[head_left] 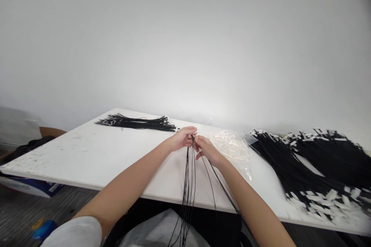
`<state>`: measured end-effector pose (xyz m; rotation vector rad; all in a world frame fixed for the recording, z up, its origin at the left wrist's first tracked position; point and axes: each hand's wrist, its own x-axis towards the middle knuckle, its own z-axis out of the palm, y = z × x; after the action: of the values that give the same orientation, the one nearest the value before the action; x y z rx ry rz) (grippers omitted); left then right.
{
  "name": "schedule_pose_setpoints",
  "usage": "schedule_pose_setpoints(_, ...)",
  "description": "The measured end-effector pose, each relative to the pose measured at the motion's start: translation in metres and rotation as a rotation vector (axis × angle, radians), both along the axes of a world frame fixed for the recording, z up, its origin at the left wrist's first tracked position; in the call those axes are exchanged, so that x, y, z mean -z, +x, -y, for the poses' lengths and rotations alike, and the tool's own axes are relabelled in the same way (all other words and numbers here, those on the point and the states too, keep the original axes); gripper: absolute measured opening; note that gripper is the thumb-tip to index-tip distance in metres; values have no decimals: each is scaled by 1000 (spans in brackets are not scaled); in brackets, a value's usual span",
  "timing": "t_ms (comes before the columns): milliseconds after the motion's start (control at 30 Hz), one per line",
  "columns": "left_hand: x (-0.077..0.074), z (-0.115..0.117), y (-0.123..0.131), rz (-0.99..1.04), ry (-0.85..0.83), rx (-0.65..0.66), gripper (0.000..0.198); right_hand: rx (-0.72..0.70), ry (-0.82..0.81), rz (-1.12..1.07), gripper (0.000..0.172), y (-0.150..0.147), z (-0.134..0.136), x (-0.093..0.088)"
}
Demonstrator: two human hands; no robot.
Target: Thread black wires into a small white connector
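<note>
Head view, looking down over your forearms: your left hand (183,138) and right hand (206,149) meet above the middle of the white surface (95,154), fingers curled and pinched together on the top ends of a bunch of thin black cords (189,177). Your left hand is closed around the gathered ends, thumb and fingertips pressed in from the left; your right hand is partly closed, its fingertips touching the same point from the right while one or two strands run back along your right wrist. From the pinch the cords hang toward you, cross the near edge of the surface and drop out of sight between your arms. Just beyond your right hand lies a clear plastic bag (232,147) holding small white pieces, crumpled and flat on the surface. To its right, well apart from your hands, spreads a large heap of black cords with white tags (313,166), fanning to the right edge. At the far left corner of the surface rests a smaller, tidier bundle of black cords (136,122), lying roughly sideways near the wall. Below the near edge, between your arms, a pale plastic bag (162,231) shows under the hanging strands. A cardboard box (49,132) stands left of the surface.
</note>
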<state>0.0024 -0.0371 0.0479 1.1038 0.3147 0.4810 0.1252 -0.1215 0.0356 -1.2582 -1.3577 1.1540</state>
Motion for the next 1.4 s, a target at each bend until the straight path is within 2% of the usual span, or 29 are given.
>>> schedule_pose_setpoints(100,1,-1,0,-21,6,-18,29,64,97,187,29,3,-1,4)
schedule_pose_setpoints(233,2,-3,0,-46,11,-48,29,179,455,606,19,9,1,7)
schedule_pose_setpoints(300,2,-3,0,-43,12,-52,30,203,585,784,17,11,3,6)
schedule_pose_setpoints(433,2,-2,0,-51,20,-45,30,250,665,997,21,11,4,7)
schedule_pose_setpoints(533,2,-2,0,-58,20,-47,30,283,661,1027,24,8,4,8)
schedule_pose_setpoints(833,1,-1,-1,-74,14,-26,30,346,553,764,24,2,5,4)
schedule_pose_setpoints(900,0,-1,-1,-76,3,-24,30,307,477,573,24,1,4,3)
schedule_pose_setpoints(1033,-1,-2,-1,-103,-9,-34,27,42,158,13,27,5,7,-7)
schedule_pose_setpoints(1100,-1,-3,-1,-121,-17,-36,26,-20,90,-180,29,13,10,-14)
schedule_pose_setpoints(1200,1,-5,-1,-134,-22,-43,26,94,132,-358,26,29,14,-27)
schedule_pose_setpoints(1400,5,-9,-2,-140,-5,-83,26,359,386,-564,21,56,16,-39)
